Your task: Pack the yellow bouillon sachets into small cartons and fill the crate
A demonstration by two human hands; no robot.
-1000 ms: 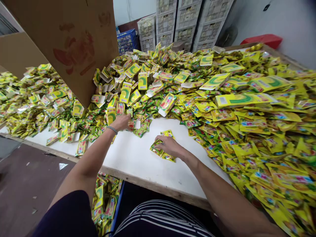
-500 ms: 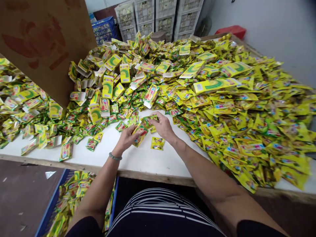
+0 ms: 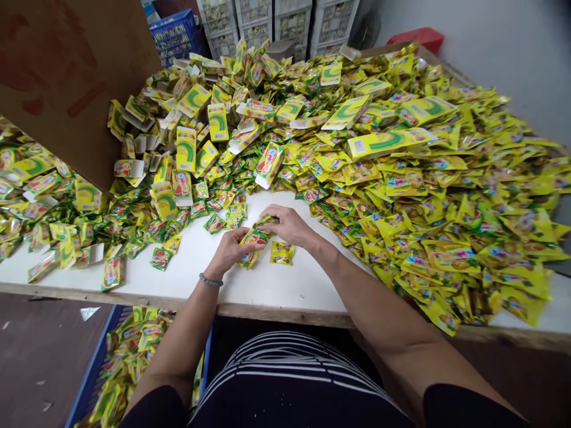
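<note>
Even light — small glints on packets — deep shadow beneath the table

Both hands hold yellow-green packaging over a white tabletop before heaped packets.

Carton cropped, held pack partly covered

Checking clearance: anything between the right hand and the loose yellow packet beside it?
Nothing visible. The yellow packet lies on the table, just below the right hand in the picture; the left hand and its pack are to the left.
</note>
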